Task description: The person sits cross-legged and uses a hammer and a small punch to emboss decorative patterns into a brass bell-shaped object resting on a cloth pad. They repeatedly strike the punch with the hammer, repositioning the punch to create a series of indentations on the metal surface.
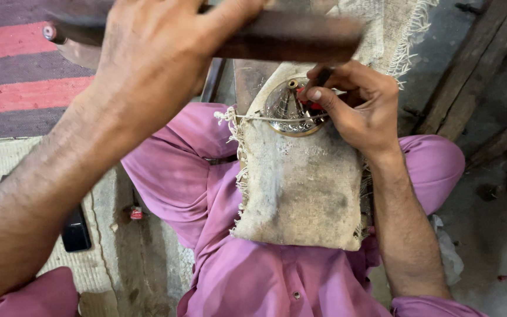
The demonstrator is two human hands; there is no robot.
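Observation:
My left hand (pixel 154 56) is raised close to the camera, closed around a dark wooden mallet-like bar (pixel 289 38) that runs to the right above the work. My right hand (pixel 356 105) pinches a thin dark chisel with a red band (pixel 315 88) and holds its tip against a round engraved metal piece (pixel 289 111). The metal piece lies on a worn burlap-covered pad (pixel 300 188) resting across my lap, and a string (pixel 253 118) stretches over it.
I sit cross-legged in purple clothing (pixel 206 194) on the floor. A red and grey striped rug (pixel 13 70) lies at upper left, a dark phone-like object (pixel 76 232) at left, and wooden beams (pixel 476 64) at upper right.

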